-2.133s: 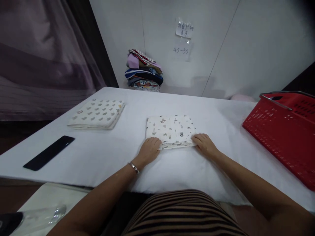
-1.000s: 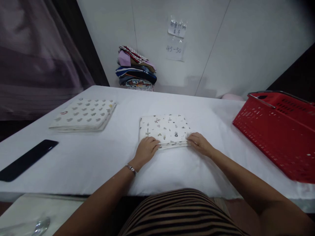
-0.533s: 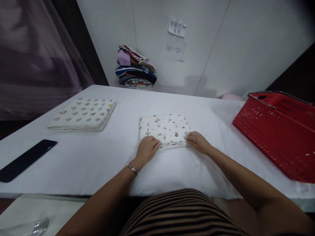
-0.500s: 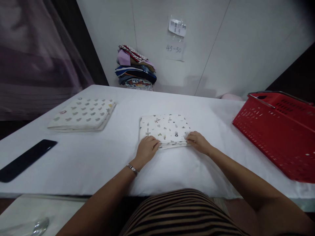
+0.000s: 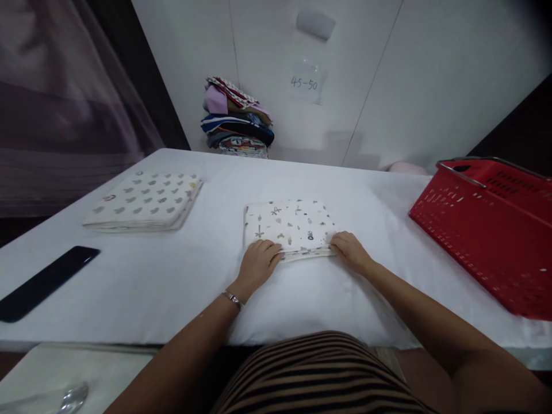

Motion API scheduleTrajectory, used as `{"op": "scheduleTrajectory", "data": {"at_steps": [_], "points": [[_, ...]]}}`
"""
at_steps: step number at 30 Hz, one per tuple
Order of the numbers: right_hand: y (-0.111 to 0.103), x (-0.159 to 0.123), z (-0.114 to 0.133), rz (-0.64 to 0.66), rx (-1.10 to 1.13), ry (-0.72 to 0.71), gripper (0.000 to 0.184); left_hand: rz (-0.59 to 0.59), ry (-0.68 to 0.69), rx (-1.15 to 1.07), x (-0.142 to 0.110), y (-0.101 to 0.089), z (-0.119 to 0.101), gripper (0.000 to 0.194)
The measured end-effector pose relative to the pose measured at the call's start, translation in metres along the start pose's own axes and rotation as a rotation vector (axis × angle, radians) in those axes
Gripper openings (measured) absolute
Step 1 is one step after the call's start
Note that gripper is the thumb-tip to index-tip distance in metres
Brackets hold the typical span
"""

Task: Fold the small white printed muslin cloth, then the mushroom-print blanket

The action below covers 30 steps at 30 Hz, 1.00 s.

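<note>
White patterned folded cloth [image 5: 290, 223]: unmoved
Left hand [image 5: 257, 262]: fingers pinching its near-left corner
Right hand [image 5: 352, 252]: fingers pinching near-right corner
White paper note [image 5: 315, 24]: beyond cloth, now curled, unreadable

The left hand [image 5: 257, 264] hides part of the cloth [image 5: 290, 223].

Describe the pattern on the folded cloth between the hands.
The folded cloth is off-white with small, scattered grey-brown motifs; head view.

Brown-and-black striped top [image 5: 328, 374] and silvery left wristband [image 5: 233, 298], perhaps a linked bracelet.
</note>
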State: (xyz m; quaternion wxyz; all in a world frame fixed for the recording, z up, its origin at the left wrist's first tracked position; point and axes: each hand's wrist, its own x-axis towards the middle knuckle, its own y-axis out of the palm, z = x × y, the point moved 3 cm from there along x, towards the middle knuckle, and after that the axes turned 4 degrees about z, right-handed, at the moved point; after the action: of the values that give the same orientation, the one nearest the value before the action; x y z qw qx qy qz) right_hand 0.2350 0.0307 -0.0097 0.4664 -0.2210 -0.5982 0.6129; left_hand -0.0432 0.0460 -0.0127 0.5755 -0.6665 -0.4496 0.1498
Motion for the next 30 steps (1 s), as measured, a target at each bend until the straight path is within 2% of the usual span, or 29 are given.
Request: {"op": "scheduleTrajectory", "data": {"at_steps": [4, 11, 20, 30], "points": [[-0.001, -0.001, 0.002, -0.022, 0.006, -0.001, 0.025, -0.019, 0.047, 0.004, -0.002, 0.002, 0.000, 0.024], [0.003, -0.008, 0.003, -0.025, -0.032, -0.058, 0.023, -0.022, 0.017, -0.030, 0.000, 0.003, 0.002, 0.029], [0.005, -0.020, 0.005, -0.110, 0.006, -0.060, 0.026, -0.032, 0.046, 0.046, 0.000, 0.006, 0.001, 0.028], [0.010, -0.025, -0.001, -0.156, 0.011, -0.071, 0.025, -0.031, 0.104, 0.139, -0.008, 0.002, -0.003, 0.022]]}}
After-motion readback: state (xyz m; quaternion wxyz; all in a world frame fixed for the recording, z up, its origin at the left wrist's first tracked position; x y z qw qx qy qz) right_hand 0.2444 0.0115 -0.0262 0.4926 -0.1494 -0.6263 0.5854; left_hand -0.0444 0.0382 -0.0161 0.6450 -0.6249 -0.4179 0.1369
